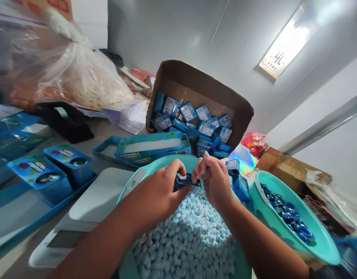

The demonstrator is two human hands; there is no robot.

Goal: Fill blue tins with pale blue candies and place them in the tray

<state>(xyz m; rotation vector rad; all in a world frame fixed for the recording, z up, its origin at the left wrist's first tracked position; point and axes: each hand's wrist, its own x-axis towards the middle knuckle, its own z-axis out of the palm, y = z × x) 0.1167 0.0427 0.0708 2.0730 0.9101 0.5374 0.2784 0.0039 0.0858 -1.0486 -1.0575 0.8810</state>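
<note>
Over a turquoise basin (150,166) heaped with pale blue and white candies (184,240), my left hand (163,186) grips a small blue candy tin (184,179) between thumb and fingers. The tin lies tilted, its printed top partly covered by my fingers. My right hand (214,176) is closed, its fingertips bunched at the tin's right end. Whatever those fingertips hold, if anything, is hidden. A few more blue tins stand just beyond the basin's right rim.
Behind the basin, a cardboard box (201,77) holds many blue tins. To the right, another turquoise basin (262,217) contains round blue metallic lids (285,211). A white scale (99,193), blue display trays (152,143) and two open tins (69,162) stand left. A plastic bag (79,73) sits behind.
</note>
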